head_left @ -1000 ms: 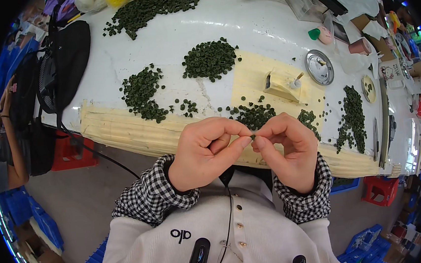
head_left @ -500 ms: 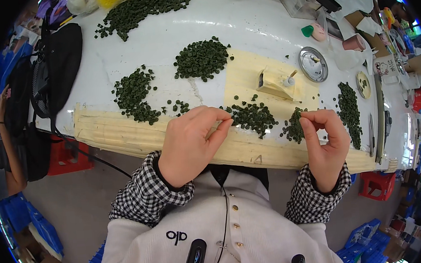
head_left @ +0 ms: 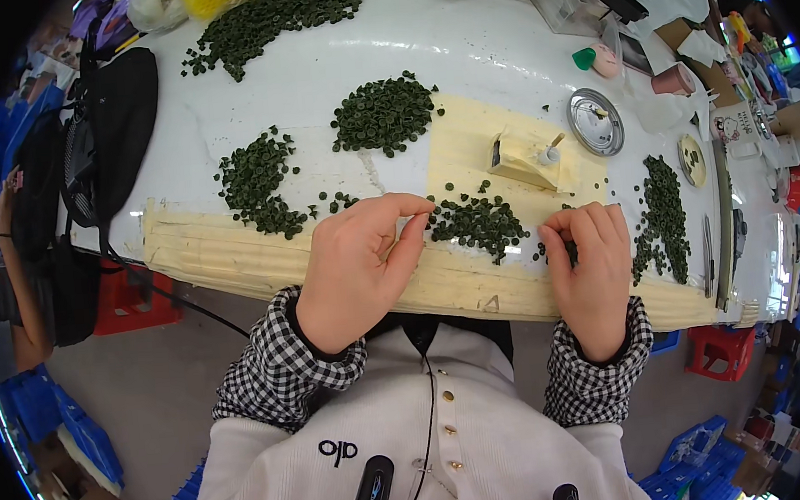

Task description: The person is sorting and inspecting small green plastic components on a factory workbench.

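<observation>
White table (head_left: 488,50) before us, big dark-green pile (head_left: 283,17) at its eleven o'clock. Our left hand (head_left: 350,277): thumb and forefinger pinched together. Our right hand (head_left: 594,272): fingers curled in, thumb beside forefinger (tips too small in view, so we cannot tell if either hand grips piece). Small heap of green pieces (head_left: 481,228) between hands, at right hand's ten o'clock. Yellow block (head_left: 524,173) at heap's one o'clock; round metal lid (head_left: 590,130) at block's two o'clock.

Has grey floor (head_left: 171,381) beneath a white table (head_left: 460,53), a red stool (head_left: 134,304) at left, a second stool (head_left: 718,354) at right, bright windows (head_left: 793,66) beyond.
</observation>
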A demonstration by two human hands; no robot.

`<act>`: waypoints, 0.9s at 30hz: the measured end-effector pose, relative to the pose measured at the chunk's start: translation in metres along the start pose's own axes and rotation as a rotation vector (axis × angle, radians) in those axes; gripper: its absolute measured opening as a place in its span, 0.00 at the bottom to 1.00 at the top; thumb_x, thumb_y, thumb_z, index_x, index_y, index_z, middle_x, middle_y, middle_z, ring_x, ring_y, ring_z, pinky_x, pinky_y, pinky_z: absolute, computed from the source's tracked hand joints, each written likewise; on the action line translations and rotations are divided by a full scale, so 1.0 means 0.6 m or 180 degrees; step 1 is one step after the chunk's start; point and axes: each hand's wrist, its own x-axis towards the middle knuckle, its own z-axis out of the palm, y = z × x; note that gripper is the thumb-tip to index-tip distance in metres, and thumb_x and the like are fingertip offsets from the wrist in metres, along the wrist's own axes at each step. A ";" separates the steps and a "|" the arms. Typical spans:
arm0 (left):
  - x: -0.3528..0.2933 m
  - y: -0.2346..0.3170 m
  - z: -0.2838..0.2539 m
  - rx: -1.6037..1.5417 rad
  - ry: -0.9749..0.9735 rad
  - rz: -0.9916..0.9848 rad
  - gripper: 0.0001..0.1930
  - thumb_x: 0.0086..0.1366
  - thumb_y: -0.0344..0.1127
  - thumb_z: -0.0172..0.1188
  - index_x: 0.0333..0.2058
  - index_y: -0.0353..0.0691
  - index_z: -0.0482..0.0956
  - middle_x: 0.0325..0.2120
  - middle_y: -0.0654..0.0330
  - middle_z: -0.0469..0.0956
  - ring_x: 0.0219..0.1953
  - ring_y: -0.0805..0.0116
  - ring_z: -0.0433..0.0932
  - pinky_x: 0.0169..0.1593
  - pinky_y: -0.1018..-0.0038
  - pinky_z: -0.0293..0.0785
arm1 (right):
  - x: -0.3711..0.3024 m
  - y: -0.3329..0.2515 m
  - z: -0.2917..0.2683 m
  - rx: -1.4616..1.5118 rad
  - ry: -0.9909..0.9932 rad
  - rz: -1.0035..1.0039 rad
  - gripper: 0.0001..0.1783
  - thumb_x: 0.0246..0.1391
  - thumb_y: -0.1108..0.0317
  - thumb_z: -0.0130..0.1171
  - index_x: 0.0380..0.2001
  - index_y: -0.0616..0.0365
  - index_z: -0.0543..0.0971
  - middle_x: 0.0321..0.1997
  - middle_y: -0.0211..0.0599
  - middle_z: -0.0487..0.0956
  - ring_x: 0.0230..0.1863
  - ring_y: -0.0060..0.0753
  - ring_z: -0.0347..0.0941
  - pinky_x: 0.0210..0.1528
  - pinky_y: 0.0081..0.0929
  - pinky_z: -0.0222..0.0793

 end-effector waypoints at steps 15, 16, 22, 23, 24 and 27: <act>-0.008 0.017 -0.024 -0.5008 -0.0359 -0.2366 0.12 0.68 0.23 0.43 0.48 0.32 0.68 0.43 0.54 0.71 0.35 0.72 0.69 0.39 0.79 0.70 | -0.015 -0.016 0.009 0.1524 0.0674 0.0552 0.05 0.51 0.83 0.57 0.33 0.67 0.76 0.29 0.40 0.78 0.27 0.27 0.75 0.32 0.20 0.71; -0.006 0.023 -0.022 -0.4919 -0.0375 -0.2431 0.12 0.68 0.24 0.44 0.49 0.31 0.68 0.44 0.53 0.72 0.36 0.73 0.70 0.40 0.81 0.70 | -0.015 -0.019 0.009 0.1638 0.0641 0.0564 0.06 0.51 0.83 0.58 0.33 0.67 0.76 0.29 0.40 0.79 0.28 0.25 0.76 0.33 0.19 0.71; -0.007 0.022 -0.012 -0.4572 -0.0477 -0.2453 0.11 0.71 0.32 0.46 0.47 0.33 0.70 0.42 0.55 0.77 0.33 0.79 0.73 0.36 0.86 0.72 | -0.009 -0.041 0.005 0.2646 0.0214 0.0742 0.08 0.51 0.83 0.57 0.36 0.68 0.78 0.33 0.39 0.81 0.35 0.24 0.79 0.40 0.18 0.73; -0.008 0.020 -0.011 -0.4527 -0.0531 -0.2424 0.11 0.72 0.34 0.47 0.46 0.33 0.71 0.41 0.55 0.77 0.32 0.79 0.73 0.35 0.86 0.72 | -0.007 -0.043 0.006 0.2866 0.0161 0.0779 0.08 0.51 0.83 0.57 0.37 0.69 0.78 0.33 0.39 0.81 0.36 0.24 0.79 0.41 0.18 0.73; -0.009 0.021 -0.010 -0.4495 -0.0573 -0.2424 0.11 0.72 0.35 0.46 0.45 0.34 0.71 0.39 0.57 0.77 0.31 0.79 0.72 0.33 0.86 0.71 | -0.008 -0.044 0.007 0.3100 0.0110 0.0894 0.08 0.52 0.83 0.57 0.37 0.69 0.77 0.34 0.40 0.81 0.37 0.25 0.79 0.41 0.19 0.74; -0.011 0.019 -0.007 -0.4553 -0.0726 -0.2353 0.12 0.72 0.38 0.47 0.43 0.35 0.73 0.32 0.62 0.76 0.27 0.80 0.69 0.30 0.86 0.67 | -0.009 -0.047 0.009 0.3681 -0.0052 0.1175 0.08 0.53 0.82 0.57 0.38 0.69 0.77 0.36 0.40 0.81 0.38 0.25 0.79 0.43 0.20 0.74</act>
